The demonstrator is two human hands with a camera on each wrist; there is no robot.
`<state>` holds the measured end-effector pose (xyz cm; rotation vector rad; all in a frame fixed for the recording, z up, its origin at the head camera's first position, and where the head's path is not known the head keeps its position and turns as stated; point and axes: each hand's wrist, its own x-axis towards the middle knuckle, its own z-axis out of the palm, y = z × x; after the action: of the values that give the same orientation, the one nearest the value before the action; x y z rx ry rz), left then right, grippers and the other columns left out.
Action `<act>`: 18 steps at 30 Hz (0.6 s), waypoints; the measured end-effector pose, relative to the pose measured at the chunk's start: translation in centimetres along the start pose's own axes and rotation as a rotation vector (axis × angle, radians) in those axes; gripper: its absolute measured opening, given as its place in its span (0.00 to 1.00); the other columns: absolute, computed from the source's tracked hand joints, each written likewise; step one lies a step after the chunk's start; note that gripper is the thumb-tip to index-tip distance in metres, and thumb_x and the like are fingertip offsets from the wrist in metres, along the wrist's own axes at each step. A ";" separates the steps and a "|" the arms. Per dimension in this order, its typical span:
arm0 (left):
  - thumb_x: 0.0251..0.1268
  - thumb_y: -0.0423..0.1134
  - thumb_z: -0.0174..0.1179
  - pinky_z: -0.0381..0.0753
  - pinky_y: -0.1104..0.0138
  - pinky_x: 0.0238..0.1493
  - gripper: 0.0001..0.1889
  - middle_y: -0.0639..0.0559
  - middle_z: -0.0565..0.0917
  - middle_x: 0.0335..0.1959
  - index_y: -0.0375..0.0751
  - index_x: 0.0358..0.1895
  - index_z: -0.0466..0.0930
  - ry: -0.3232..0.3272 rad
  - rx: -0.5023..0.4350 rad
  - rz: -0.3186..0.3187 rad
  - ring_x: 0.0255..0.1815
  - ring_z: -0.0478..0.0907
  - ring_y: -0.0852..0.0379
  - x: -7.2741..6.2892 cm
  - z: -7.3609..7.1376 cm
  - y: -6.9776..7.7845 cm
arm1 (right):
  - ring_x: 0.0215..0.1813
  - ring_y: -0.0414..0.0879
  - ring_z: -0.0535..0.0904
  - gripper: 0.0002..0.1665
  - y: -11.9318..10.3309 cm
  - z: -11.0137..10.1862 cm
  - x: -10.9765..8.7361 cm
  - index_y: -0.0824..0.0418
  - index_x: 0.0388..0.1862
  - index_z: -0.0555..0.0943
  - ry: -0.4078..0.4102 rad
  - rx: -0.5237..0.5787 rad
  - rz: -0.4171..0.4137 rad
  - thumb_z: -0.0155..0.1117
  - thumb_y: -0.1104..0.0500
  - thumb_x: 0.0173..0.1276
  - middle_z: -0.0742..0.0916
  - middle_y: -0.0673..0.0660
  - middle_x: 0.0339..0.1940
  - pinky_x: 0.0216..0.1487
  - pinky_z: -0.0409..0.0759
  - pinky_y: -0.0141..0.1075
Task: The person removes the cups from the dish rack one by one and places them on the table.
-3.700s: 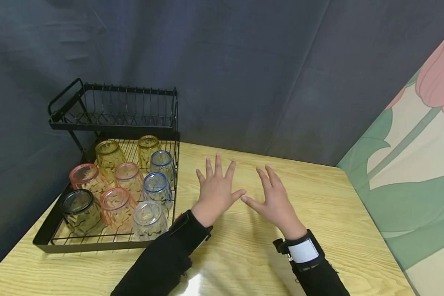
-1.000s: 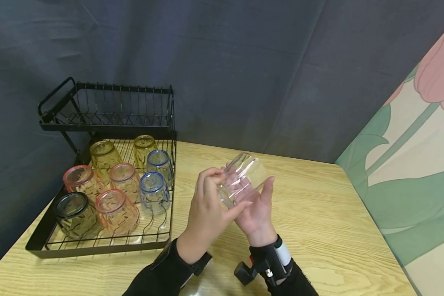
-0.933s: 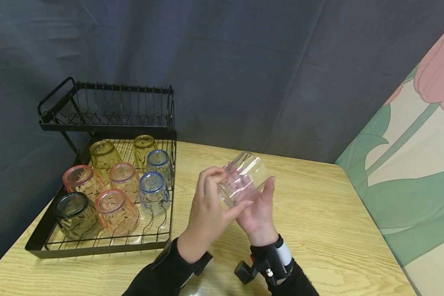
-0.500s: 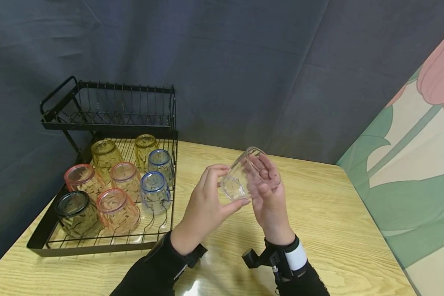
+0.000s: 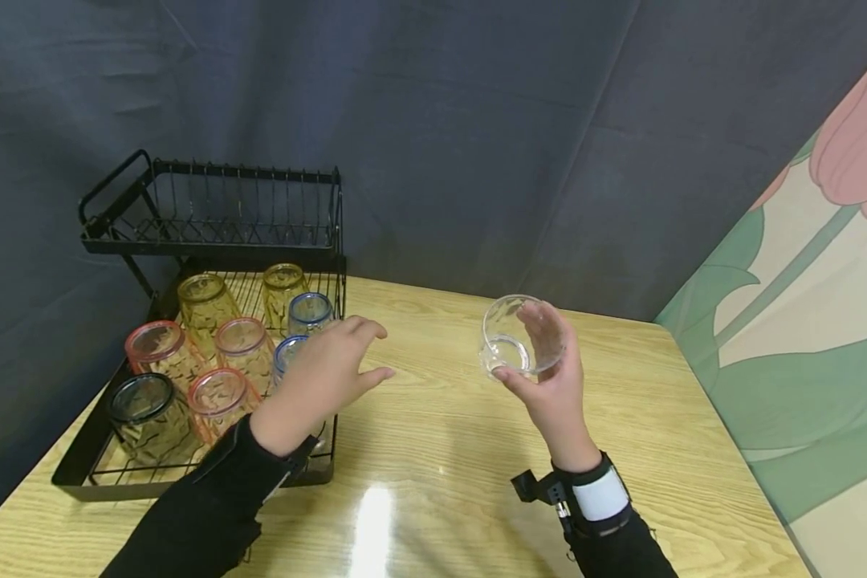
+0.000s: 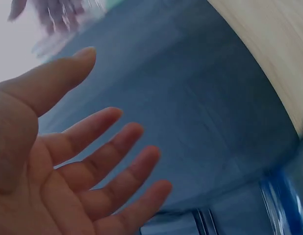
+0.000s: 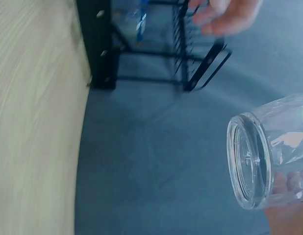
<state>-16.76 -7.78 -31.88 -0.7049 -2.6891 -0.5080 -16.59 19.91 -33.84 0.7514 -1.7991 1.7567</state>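
A clear drinking glass [image 5: 502,333] is up over the table, its mouth tipped toward the head camera. My right hand [image 5: 555,393] grips it from the right side, thumb in front and fingers behind. In the right wrist view the thick round base of the glass [image 7: 249,159] shows. My left hand [image 5: 325,369] holds nothing; its fingers are relaxed and apart. It is over the right side of the dish rack [image 5: 224,486], hiding part of a blue-rimmed glass [image 5: 289,349]. The left wrist view shows the left palm and spread fingers [image 6: 112,186].
Upside-down glasses stand in the rack: yellow ones [image 5: 205,301], pink ones [image 5: 220,397], a dark one [image 5: 148,413] and another blue one [image 5: 311,309]. Above the rack's back is a wire upper tier [image 5: 217,241]. A dark curtain [image 5: 462,160] hangs behind the wooden table [image 5: 433,482].
The clear glass stood at the rack's front right, then both hands held it above the table. My left hand has let go and moved left; my right hand has turned the glass mouth-up.
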 end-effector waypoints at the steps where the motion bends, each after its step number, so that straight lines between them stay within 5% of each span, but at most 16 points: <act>1: 0.57 0.50 0.70 0.83 0.58 0.44 0.26 0.43 0.82 0.49 0.38 0.54 0.79 -0.024 0.032 -0.011 0.47 0.81 0.46 0.0 -0.3 -0.7 | 0.68 0.51 0.67 0.50 0.2 -0.4 0.0 0.68 0.69 0.61 0.022 -0.006 0.017 0.79 0.58 0.54 0.73 0.57 0.65 0.75 0.57 0.39; 8: 0.61 0.52 0.67 0.82 0.58 0.32 0.32 0.34 0.79 0.55 0.34 0.63 0.74 -0.305 0.206 -0.125 0.46 0.80 0.40 0.0 -1.4 -5.1 | 0.66 0.50 0.66 0.42 1.6 -4.4 0.9 0.64 0.65 0.60 0.312 -0.014 0.198 0.63 0.82 0.54 0.72 0.57 0.62 0.73 0.60 0.35; 12: 0.59 0.53 0.68 0.83 0.57 0.34 0.37 0.32 0.76 0.59 0.34 0.66 0.71 -0.427 0.184 -0.179 0.49 0.80 0.38 -0.1 -1.6 -6.8 | 0.64 0.47 0.65 0.40 3.1 -7.8 1.4 0.62 0.64 0.60 0.496 -0.057 0.258 0.66 0.79 0.56 0.71 0.55 0.60 0.69 0.62 0.32; 18: 0.57 0.52 0.70 0.77 0.64 0.24 0.40 0.33 0.79 0.54 0.34 0.68 0.68 -0.492 0.148 -0.205 0.41 0.81 0.42 -0.1 -1.7 -7.6 | 0.64 0.41 0.60 0.48 5.2 -13.4 1.2 0.54 0.66 0.55 0.686 -0.234 0.426 0.76 0.64 0.55 0.66 0.48 0.63 0.70 0.57 0.29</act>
<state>-20.28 -14.69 -32.38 -0.5733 -3.2396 -0.1919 -21.38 33.32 -36.29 -0.3331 -1.6839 1.7098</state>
